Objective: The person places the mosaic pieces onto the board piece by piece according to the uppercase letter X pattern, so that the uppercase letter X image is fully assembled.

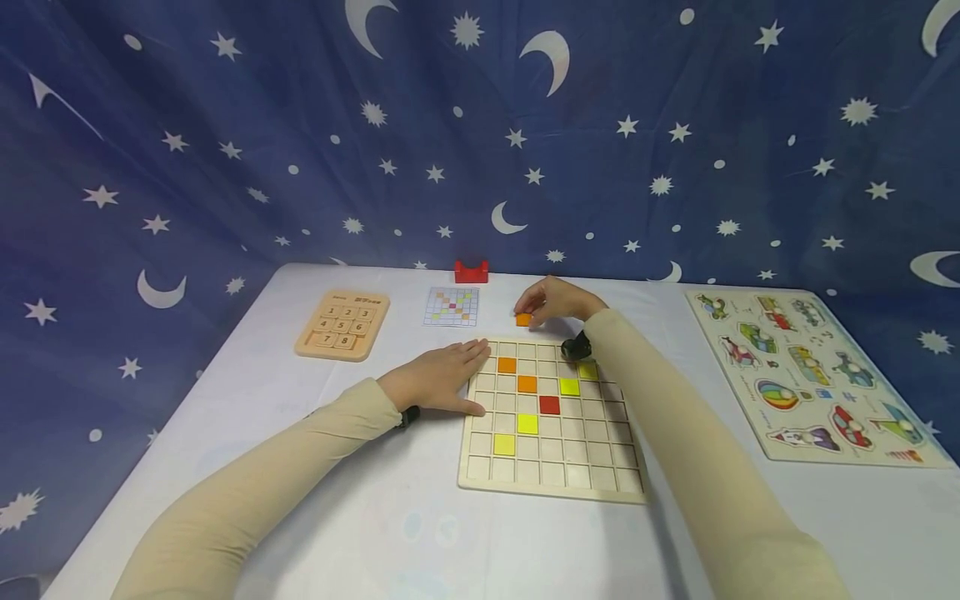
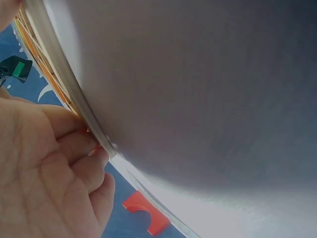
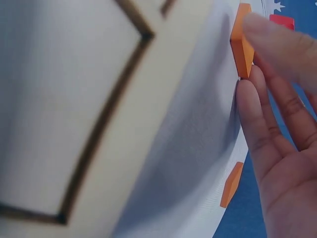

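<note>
A wooden grid board lies on the table with a diagonal cross of coloured tiles: two orange, a red tile and several yellow ones. My left hand rests at the board's left edge, fingers extended and thumb apart. Beyond the far edge, my right hand pinches an orange tile between thumb and fingers. The right wrist view shows this held tile tilted on edge, and a second orange tile lying on the table nearby.
A printed pattern card lies behind the board, with a red holder past it. On the left is a wooden number puzzle. A picture puzzle board lies on the right. A starry blue cloth hangs behind.
</note>
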A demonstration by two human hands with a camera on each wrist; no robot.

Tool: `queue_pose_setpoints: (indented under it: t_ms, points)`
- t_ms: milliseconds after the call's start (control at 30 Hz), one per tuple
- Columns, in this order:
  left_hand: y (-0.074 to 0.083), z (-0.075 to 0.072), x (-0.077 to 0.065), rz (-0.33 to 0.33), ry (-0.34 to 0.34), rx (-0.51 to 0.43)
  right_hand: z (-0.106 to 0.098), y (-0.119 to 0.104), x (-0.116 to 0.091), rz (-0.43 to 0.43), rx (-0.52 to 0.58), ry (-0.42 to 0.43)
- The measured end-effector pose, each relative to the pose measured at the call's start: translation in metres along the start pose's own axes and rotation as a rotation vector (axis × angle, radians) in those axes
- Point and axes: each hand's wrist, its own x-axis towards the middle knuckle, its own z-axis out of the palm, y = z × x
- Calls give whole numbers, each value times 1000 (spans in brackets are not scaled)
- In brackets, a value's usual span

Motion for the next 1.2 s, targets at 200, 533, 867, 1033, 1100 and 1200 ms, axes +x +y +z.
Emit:
queue_pose_setpoints:
  t_ms: [200,533,867,1033,1100,1200]
  points:
    - [1,-1,-1,-3,6,-7,1,0,1,-17,-3,4]
    - [1,0,-1,11,7,-13,-6,10,-7,-24,-46,10]
    - [0,0,-2,4,2,-5,-11,17,-17,16,-35,51]
    - [0,1,-1,-6,8,-20,-9,15,-19,48,-26,71]
    - [0,2,0,-6,8,-19,-8,14,-18,55,-43,81]
    - [0,2,0,-7,7,-12,-7,13,-18,58,-74,90]
